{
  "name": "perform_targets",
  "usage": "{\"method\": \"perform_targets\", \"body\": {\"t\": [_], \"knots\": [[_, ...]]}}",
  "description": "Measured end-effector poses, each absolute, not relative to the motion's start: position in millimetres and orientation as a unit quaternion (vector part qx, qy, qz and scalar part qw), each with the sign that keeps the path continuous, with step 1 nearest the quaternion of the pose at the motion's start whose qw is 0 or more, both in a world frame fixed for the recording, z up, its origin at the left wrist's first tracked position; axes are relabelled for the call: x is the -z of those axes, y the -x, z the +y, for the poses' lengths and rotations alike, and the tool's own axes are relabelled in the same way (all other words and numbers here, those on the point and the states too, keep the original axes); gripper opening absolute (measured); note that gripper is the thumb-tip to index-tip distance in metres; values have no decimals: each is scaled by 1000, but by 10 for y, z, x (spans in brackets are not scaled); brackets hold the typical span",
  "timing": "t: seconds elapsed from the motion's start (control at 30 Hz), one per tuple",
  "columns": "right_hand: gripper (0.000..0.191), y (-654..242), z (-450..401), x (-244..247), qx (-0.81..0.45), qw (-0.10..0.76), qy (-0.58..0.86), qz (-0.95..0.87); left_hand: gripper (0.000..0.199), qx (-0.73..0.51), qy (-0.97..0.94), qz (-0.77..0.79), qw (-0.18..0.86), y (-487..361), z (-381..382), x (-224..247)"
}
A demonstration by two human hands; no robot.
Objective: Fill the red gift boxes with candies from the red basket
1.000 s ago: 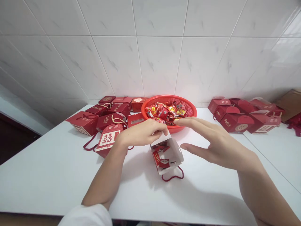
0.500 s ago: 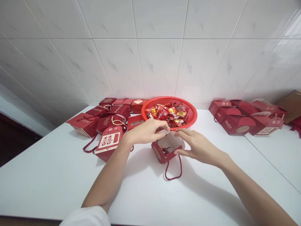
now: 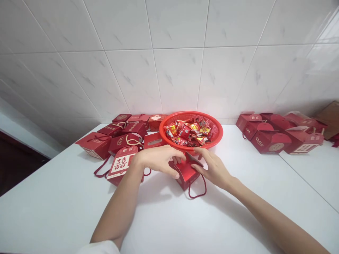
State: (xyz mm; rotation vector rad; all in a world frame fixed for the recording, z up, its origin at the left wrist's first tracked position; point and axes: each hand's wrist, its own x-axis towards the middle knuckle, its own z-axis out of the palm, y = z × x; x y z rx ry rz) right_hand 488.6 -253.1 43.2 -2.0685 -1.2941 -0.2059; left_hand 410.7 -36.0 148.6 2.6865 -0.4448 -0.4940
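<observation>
A small red gift box (image 3: 187, 173) stands on the white table in front of me, its top panel folded over so the inside is hidden. My left hand (image 3: 161, 160) curls around the box's left end, thumb on the near side and fingers behind. Between the thumb and fingers of my right hand (image 3: 212, 167) is a raised flap (image 3: 194, 160) at the right of the box. A dark red cord handle (image 3: 198, 196) loops onto the table at the near side. Just behind the box sits a red plastic basket (image 3: 219, 135) holding wrapped sweets (image 3: 185, 131).
At the left, several red boxes stand close together, the nearest a box with a white label (image 3: 122, 162). More red boxes (image 3: 270, 141) stand in a group at the right. A brown carton (image 3: 329, 118) lies at the far right. A tiled wall (image 3: 177, 81) rises behind the table.
The box stood open with wrapped sweets showing inside; its top panel is now folded down over them. My left hand has moved down and left onto the box, and my right thumb and fingers have closed on a flap.
</observation>
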Motion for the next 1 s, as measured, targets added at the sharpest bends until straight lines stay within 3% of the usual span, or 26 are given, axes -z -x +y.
{"method": "perform_targets", "body": {"t": [0.13, 0.27, 0.47, 0.63, 0.8, 1.0], "knots": [[20, -4858, -2504, -425, 99, 330, 762, -549, 29, 148, -964, -97, 198, -4163, -310, -1435], [24, -4841, -2508, -453, 92, 300, 745, -588, 35, 169, -964, -45, 198, -4236, -328, -1321], [27, -4792, -2557, -608, 50, 321, 769, -551, 43, 189, -959, -77, 198, -4248, -441, -1244], [65, -4558, -2567, -728, -2, 268, 823, -501, 34, 196, -961, -78, 181, -4208, -582, -1242], [87, -4435, -2621, -800, -99, 203, 878, -423, 34, 218, -960, -62, 163, -4229, -643, -1218], [63, -4661, -2793, -911, -181, 210, 856, -436, 40, 202, -966, -37, 157, -4182, -783, -1157]]}}
